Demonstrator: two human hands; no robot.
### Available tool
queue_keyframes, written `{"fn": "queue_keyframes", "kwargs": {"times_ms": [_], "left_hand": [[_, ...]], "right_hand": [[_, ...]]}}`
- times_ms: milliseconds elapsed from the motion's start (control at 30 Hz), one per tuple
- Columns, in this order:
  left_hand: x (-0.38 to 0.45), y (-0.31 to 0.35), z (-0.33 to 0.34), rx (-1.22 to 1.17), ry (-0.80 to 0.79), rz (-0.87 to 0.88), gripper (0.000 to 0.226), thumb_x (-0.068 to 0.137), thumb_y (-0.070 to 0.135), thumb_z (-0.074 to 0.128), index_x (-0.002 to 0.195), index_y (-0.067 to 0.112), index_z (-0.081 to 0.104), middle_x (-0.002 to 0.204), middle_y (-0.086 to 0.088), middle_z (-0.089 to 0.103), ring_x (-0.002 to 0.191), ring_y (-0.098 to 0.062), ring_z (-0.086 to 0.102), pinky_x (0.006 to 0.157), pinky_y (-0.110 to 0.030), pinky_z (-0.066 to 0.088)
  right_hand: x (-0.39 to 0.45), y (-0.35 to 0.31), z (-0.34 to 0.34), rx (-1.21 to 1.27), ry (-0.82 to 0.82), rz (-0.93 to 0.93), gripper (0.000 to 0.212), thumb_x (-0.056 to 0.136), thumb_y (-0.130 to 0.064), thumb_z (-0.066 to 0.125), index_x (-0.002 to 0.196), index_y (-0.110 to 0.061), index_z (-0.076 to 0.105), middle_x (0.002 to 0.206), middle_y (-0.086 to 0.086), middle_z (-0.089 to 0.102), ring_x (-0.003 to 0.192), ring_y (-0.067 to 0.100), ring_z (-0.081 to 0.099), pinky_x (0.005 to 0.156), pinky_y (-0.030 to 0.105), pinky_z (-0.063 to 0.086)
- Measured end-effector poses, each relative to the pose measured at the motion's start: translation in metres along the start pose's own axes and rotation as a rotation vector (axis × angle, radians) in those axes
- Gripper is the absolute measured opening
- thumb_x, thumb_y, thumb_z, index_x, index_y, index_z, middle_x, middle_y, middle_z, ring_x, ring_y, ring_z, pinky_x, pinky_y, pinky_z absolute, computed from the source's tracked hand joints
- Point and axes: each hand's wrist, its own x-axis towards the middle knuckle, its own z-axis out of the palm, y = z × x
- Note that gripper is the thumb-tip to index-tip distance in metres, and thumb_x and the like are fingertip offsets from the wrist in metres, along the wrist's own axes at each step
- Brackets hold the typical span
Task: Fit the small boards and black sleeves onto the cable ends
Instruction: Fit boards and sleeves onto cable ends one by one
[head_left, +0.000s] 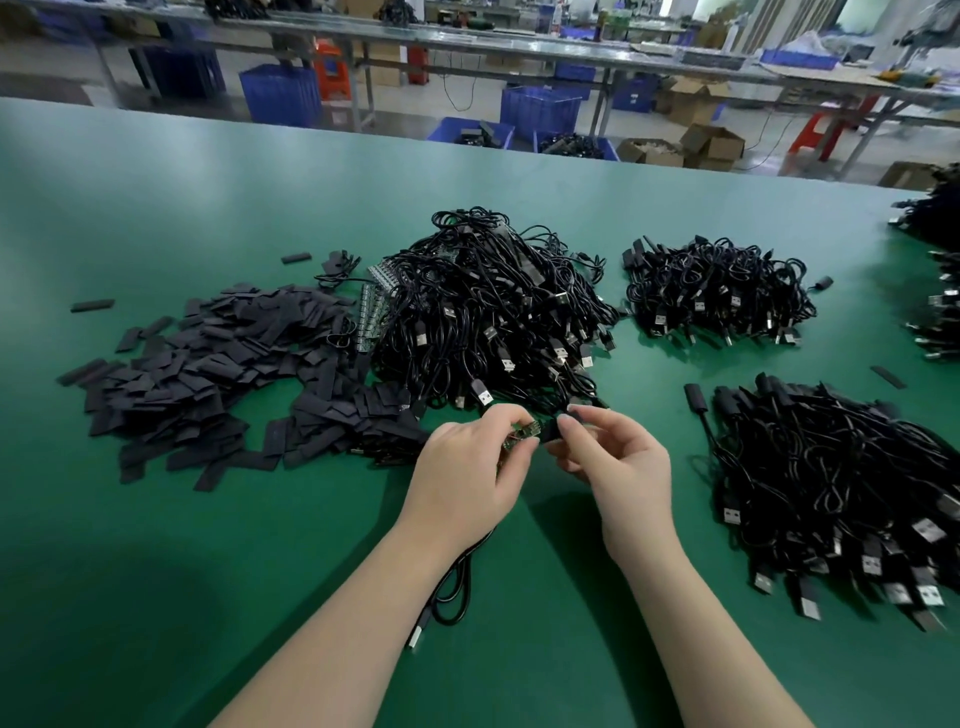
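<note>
two hands meet above the green table (156, 519): the left hand (467, 467) pinches a small green board (522, 434), the right hand (618, 462) pinches a black sleeve (551, 430) against its end, a cable (457, 577) trailing below, loose sleeves (208, 374) heaped left

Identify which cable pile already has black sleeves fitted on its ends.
The pile at near right, beside the right hand: sleeved ends show along its far edge. The middle piles show only bare plugs.

Both my forearms reach forward; my left hand (467, 467) and right hand (618, 462) meet fingertip to fingertip, each pinching.
</note>
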Motion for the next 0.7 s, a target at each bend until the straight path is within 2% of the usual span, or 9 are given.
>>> {"fn": "queue_keyframes", "kwargs": {"times_ms": [67, 200, 300, 467, 567, 700], "left_hand": [[0.000, 0.001, 0.000, -0.011, -0.016, -0.001, 0.021, 0.094, 0.031, 0.056, 0.109, 0.017, 0.060, 0.075, 0.007, 0.065, 0.070, -0.015, 0.060, 0.077, -0.037, 0.049], [0.001, 0.000, -0.002, -0.033, -0.023, -0.031, 0.023, 0.089, 0.034, 0.067, 0.108, 0.023, 0.062, 0.069, 0.014, 0.054, 0.064, -0.006, 0.050, 0.070, -0.029, 0.048], [0.002, -0.002, -0.002, -0.048, -0.030, -0.066, 0.025, 0.088, 0.036, 0.068, 0.110, 0.025, 0.065, 0.079, 0.021, 0.052, 0.067, -0.001, 0.046, 0.073, -0.026, 0.048], [0.003, -0.006, 0.000, -0.164, -0.008, -0.152, 0.021, 0.088, 0.039, 0.068, 0.107, 0.030, 0.068, 0.082, 0.033, 0.053, 0.081, 0.016, 0.052, 0.071, -0.003, 0.040], [0.004, -0.009, 0.000, -0.208, -0.002, -0.136, 0.019, 0.090, 0.037, 0.064, 0.108, 0.032, 0.067, 0.087, 0.033, 0.059, 0.090, 0.013, 0.056, 0.074, -0.007, 0.044], [0.005, -0.010, -0.001, -0.234, -0.010, -0.105, 0.020, 0.091, 0.040, 0.059, 0.108, 0.033, 0.065, 0.092, 0.024, 0.067, 0.089, -0.002, 0.062, 0.078, -0.025, 0.051]], "right_hand": [[-0.002, 0.000, 0.001, 0.024, -0.016, 0.011, 0.012, 0.086, -0.009, 0.076, 0.086, -0.021, 0.076, 0.078, 0.008, 0.075, 0.073, 0.021, 0.074, 0.063, 0.021, 0.054], [-0.002, -0.001, 0.002, 0.019, -0.027, 0.007, 0.009, 0.086, -0.008, 0.075, 0.089, -0.017, 0.073, 0.074, 0.005, 0.073, 0.068, 0.017, 0.071, 0.062, 0.022, 0.054], [-0.002, -0.002, 0.002, 0.015, -0.020, 0.010, 0.010, 0.086, -0.010, 0.075, 0.090, -0.019, 0.074, 0.076, 0.006, 0.073, 0.071, 0.020, 0.073, 0.062, 0.022, 0.054], [0.000, -0.004, 0.001, 0.019, -0.068, 0.001, 0.017, 0.087, -0.014, 0.075, 0.096, -0.028, 0.078, 0.072, 0.000, 0.071, 0.071, 0.015, 0.072, 0.065, 0.018, 0.053], [0.000, -0.006, 0.001, 0.000, -0.172, -0.015, 0.024, 0.087, -0.013, 0.074, 0.098, -0.033, 0.079, 0.078, -0.003, 0.072, 0.072, 0.012, 0.070, 0.067, 0.018, 0.053], [-0.002, -0.008, 0.001, -0.041, -0.217, -0.061, 0.032, 0.086, -0.004, 0.072, 0.092, -0.034, 0.080, 0.078, -0.005, 0.074, 0.071, 0.008, 0.069, 0.068, 0.015, 0.053]]}}
